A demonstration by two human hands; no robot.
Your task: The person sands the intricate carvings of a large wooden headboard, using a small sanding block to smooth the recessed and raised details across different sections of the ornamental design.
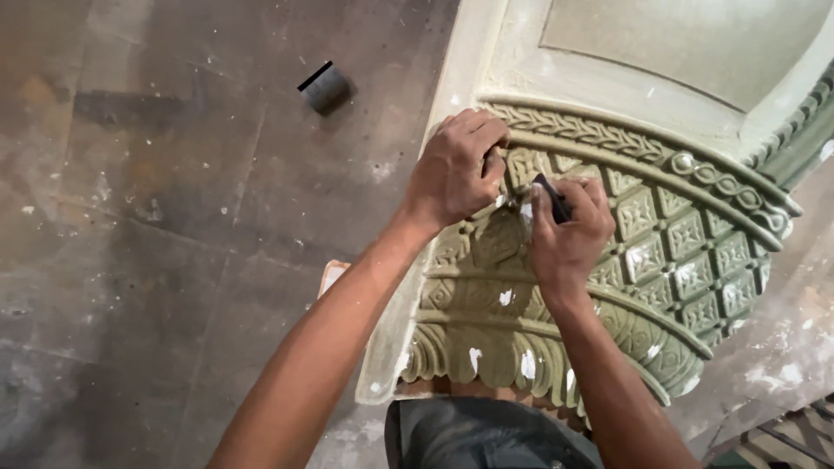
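Observation:
A large green carved panel [686, 252] with square flower tiles, braided bands and leaf edging fills the right side of the head view. My left hand [456, 165] rests curled on the carving near its upper left band, fingers bent against the relief. My right hand [569, 230] pinches a small dark flat scraper [551, 196] and presses it to the carved tiles just right of the left hand. White filler spots [527, 365] dot the carving along its leaf edge.
A stained grey concrete floor [174, 243] lies to the left. A small dark folded piece [325, 87] lies on it at the top. My dark trousers [478, 439] show at the bottom. A pale smooth frame [556, 69] borders the carving above.

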